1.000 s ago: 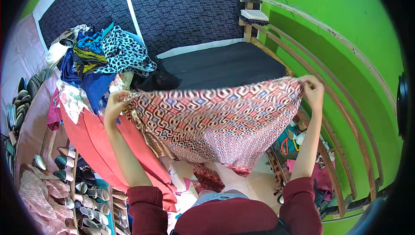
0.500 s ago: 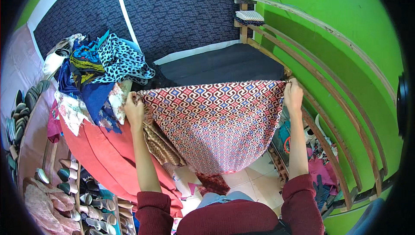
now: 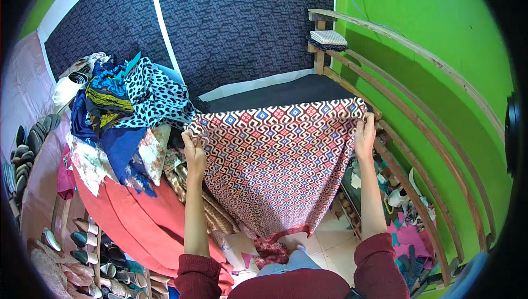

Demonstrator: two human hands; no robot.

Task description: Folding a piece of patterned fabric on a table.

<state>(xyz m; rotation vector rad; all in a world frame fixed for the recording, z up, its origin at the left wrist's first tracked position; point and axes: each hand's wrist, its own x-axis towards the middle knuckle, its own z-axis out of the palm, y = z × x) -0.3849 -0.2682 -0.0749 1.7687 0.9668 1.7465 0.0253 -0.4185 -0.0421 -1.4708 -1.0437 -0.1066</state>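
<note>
A patterned cloth point(image 3: 275, 161) in red, white, blue and black hangs stretched between my hands, its top edge pulled roughly straight. My left hand point(image 3: 193, 153) grips its upper left corner, fingers pinched round the fabric. At the upper right corner my right hand point(image 3: 364, 136) pinches the other end. The cloth's lower part drops toward the floor in front of my body, with a dark red strip along its bottom. Behind its top edge lies a flat black surface point(image 3: 275, 91), partly covered by the cloth.
On the left, a heap of mixed fabrics point(image 3: 157, 92) sits on red-orange cloth point(image 3: 132, 216). Shoes point(image 3: 85, 238) fill racks at lower left. A wooden slatted rail point(image 3: 418, 114) runs along the green wall, with folded cloths point(image 3: 328, 37) at its far end. Scraps point(image 3: 410, 238) lie below it.
My left hand has moved right and slightly down, so my hands are closer together. The cloth's top edge now folds over, and its lower part hangs narrower.
</note>
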